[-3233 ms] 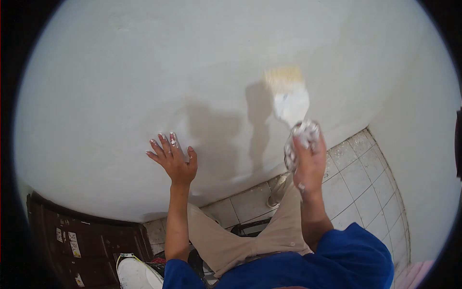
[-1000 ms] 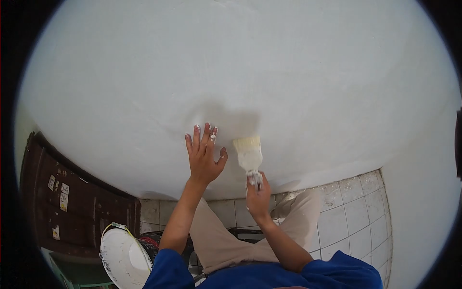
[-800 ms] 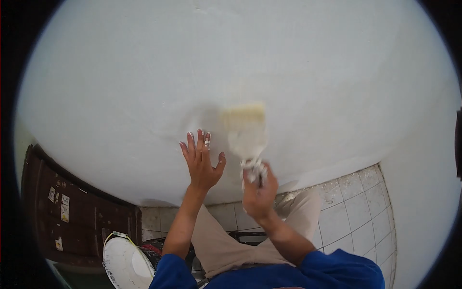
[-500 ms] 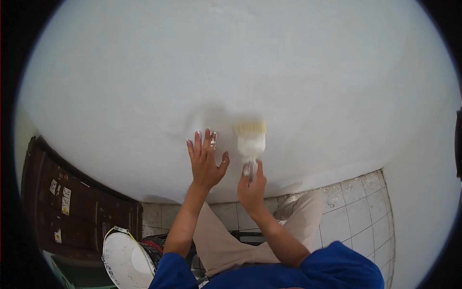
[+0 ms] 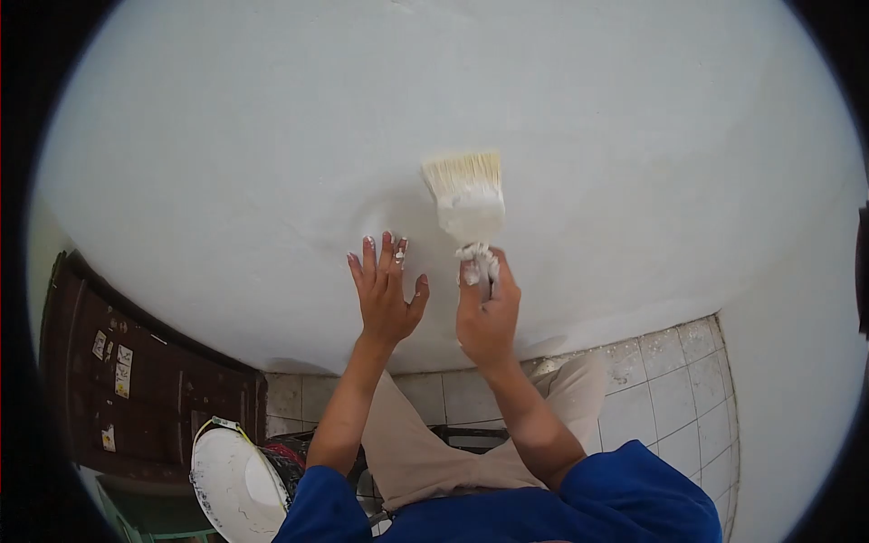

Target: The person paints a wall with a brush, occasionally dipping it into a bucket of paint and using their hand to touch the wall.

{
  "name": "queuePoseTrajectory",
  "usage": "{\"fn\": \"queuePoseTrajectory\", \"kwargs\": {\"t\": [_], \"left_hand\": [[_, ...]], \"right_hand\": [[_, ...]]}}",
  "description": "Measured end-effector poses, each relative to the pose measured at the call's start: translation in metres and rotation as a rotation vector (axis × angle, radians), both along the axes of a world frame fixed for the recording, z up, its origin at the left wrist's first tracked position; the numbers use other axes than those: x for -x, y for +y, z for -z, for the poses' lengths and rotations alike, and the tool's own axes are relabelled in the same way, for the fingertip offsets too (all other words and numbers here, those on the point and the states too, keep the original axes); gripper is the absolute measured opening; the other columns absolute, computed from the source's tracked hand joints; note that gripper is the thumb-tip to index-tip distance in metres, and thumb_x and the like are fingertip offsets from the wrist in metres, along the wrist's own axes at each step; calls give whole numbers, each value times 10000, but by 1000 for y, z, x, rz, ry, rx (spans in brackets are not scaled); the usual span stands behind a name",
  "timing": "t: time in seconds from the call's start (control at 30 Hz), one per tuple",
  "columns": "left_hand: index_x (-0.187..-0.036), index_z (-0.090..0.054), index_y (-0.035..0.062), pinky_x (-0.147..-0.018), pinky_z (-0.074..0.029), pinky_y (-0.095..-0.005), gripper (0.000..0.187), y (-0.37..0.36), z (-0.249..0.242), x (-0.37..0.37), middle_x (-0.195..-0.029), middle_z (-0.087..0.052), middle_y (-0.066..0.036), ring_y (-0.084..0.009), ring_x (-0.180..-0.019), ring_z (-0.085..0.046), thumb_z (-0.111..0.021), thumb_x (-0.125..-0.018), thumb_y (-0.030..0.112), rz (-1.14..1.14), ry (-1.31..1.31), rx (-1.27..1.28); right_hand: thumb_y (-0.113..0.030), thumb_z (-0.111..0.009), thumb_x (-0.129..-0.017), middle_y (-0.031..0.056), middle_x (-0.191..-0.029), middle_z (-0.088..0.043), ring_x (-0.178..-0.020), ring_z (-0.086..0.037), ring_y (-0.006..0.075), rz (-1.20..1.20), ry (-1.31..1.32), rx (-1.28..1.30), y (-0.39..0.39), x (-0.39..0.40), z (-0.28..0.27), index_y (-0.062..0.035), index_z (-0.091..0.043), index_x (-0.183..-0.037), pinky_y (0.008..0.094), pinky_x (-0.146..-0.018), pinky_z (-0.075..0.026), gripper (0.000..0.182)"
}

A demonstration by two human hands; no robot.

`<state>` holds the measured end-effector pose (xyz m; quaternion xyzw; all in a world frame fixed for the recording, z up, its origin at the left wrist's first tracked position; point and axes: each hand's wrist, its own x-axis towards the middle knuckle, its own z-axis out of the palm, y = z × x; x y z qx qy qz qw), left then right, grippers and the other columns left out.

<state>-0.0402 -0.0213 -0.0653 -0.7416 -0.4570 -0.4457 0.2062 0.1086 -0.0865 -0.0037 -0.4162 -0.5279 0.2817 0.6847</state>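
Caller: What's in your 2 hands right now?

Me: My right hand (image 5: pixel 489 317) has the brush (image 5: pixel 471 199), fingers closed around the handle, thumb laid along it. My left hand (image 5: pixel 387 303) grips nothing: fingers fanned, thumb stretched wide, up against the wall (image 5: pixel 272 136).

Caller: Why spread like that?

Me: To steady me, I'd judge, and clear of the brush. How hard it presses, I can't tell.

Caller: And the brush?

Me: Just right of that hand, bristles pointing far, handle toward me. Holding it low, I'd say, leaves the whole head free. Whether the tips meet the wall, I can't tell from here.

Caller: Give us the textures!

Me: Pale yellow bristles, straight-cut and fringed, on a broad head smeared white. The grip is lumpy with white crust, and my left fingertips (image 5: pixel 400 257) are daubed with it too. The wall is greyish white, mostly smooth, a soft shadow left of the brush.

Caller: Around you?

Me: Near left, a round white tub (image 5: pixel 220 475) with a spattered rim, probably set there for easy reach. Beyond it, a dark brown door (image 5: pixel 145 416) with peeling stickers. Right, square tiles (image 5: pixel 625 412), speckled along the wall's foot.
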Motion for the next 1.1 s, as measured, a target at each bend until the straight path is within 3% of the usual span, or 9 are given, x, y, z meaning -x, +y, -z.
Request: {"fn": "queuePoseTrajectory", "kwargs": {"t": [0.17, 0.27, 0.37, 0.53, 0.6, 0.77, 0.9, 1.0, 1.1], "left_hand": [[-1399, -362, 13, -1109, -55, -615, 580, -3, -5, 9, -1517, -274, -180, -430, -1420, -140, -572, -891, 198, 9, 94, 58], [-1399, -361, 15, -1110, -55, -614, 556, -6, -6, 9, -1519, -270, -179, -430, -1419, -145, -555, -903, 173, 14, 101, 79], [-1392, -402, 38, -1117, -68, -594, 533, -1, -2, 6, -1508, -313, -141, -389, -1422, -179, -548, -893, 156, 8, 51, 31], [-1398, -399, 43, -1120, -76, -591, 544, 1, 8, 5, -1508, -313, -138, -384, -1421, -185, -551, -886, 147, -20, 38, 7], [-1390, -373, 10, -1118, -74, -602, 547, -3, 10, 8, -1517, -272, -176, -420, -1417, -157, -555, -894, 152, -34, 96, 29], [-1387, -433, 56, -1129, -109, -573, 538, -18, 36, 23, -1522, -288, -127, -366, -1426, -180, -542, -866, 132, -60, 155, 140], [-1399, -432, 77, -1134, -114, -565, 560, -16, 58, 29, -1529, -280, -114, -350, -1428, -187, -541, -852, 123, -70, 154, 232], [-1411, -413, 74, -1134, -120, -568, 581, -22, 73, 23, -1531, -271, -123, -363, -1427, -179, -546, -846, 121, -76, 89, 266], [-1413, -401, 62, -1133, -127, -571, 596, -15, 85, 23, -1531, -268, -126, -376, -1426, -173, -551, -839, 116, -78, 52, 306]], "right_hand": [[-140, -509, -937, 141, -756, -601, -682, -567, 176, -85, -171, 325, -34, 2, 122, 54, -541, -1110, 325, -609, -445, 261], [-121, -486, -954, 109, -843, -602, -780, -555, 152, -109, 76, 440, -53, -5, 186, 27, -518, -1123, 298, -692, -440, 227], [-64, -485, -963, -10, -839, -509, -712, -466, 51, -73, 276, 273, -57, -10, 113, -50, -454, -1132, 213, -617, -389, 172], [-142, -473, -973, 113, -820, -556, -749, -532, 160, -90, 87, 139, -23, -5, 61, 19, -388, -1170, 316, -670, -424, 268], [-150, -470, -974, 144, -858, -579, -760, -555, 184, -74, 6, 219, -18, 5, 79, 32, -392, -1168, 334, -666, -429, 277], [-169, -477, -972, 167, -919, -625, -760, -599, 243, -15, -47, 395, -44, 14, 218, 45, -424, -1193, 378, -687, -454, 313], [-155, -470, -976, 102, -847, -598, -723, -571, 176, -22, -32, 695, -48, 3, 178, 10, -439, -1192, 336, -656, -452, 274], [-122, -481, -972, 0, -748, -507, -615, -467, 42, -192, 211, 501, -34, -2, 114, -55, -479, -1099, 202, -524, -361, 143], [-102, -477, -976, -20, -705, -473, -592, -410, 2, -282, 424, 456, -36, -1, 25, -67, -485, -1057, 169, -498, -309, 89]]}}
